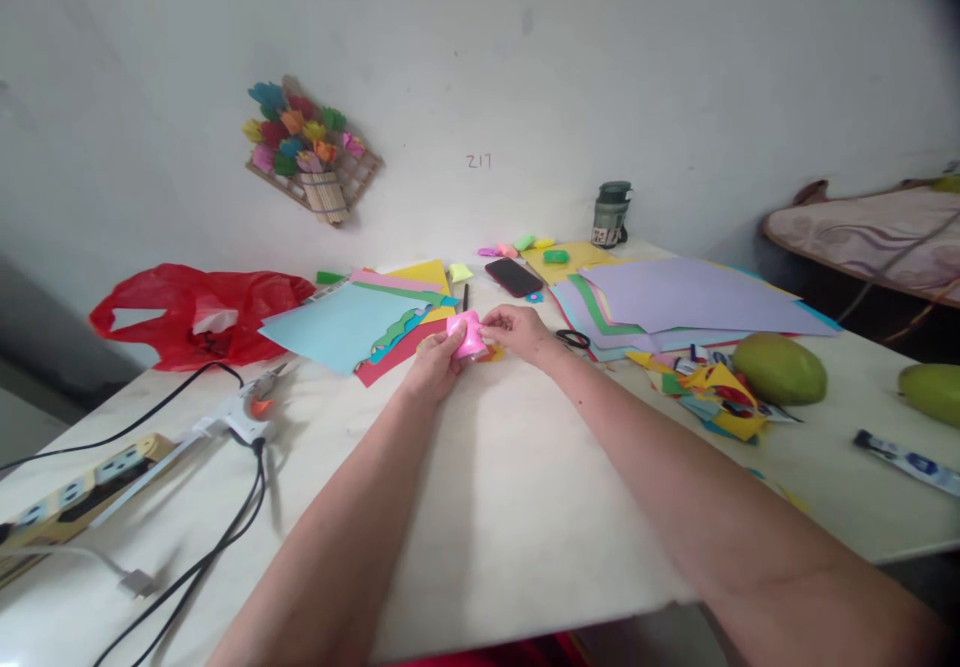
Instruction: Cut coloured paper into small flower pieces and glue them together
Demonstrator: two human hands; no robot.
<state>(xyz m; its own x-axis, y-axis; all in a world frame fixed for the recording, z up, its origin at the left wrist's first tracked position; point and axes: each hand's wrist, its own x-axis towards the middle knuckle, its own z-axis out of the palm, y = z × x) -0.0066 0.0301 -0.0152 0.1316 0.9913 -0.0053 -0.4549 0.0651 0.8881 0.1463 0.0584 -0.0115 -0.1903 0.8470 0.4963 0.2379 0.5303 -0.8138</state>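
A small, shiny pink packet (468, 334) is held up over the middle of the table. My left hand (436, 365) is closed around its left side, the thumb pressing on its front. At its right edge, my right hand (517, 332) pinches with thumb and fingertips; the exact grip is too small to make out. Just behind the hands lie a black pen (466, 297) and a dark phone (514, 277). Black-handled scissors (573, 338) rest beside my right wrist. A yellow scrap, partly hidden, shows under the packet.
Coloured paper sheets lie left (345, 322) and right (690, 292). At left are a red plastic bag (247, 297), a glue gun (251, 412), cables and a power strip (82, 487). Paper scraps (712, 392), green fruit (780, 369) and a tube (907, 462) lie right. A bottle (611, 215) stands behind.
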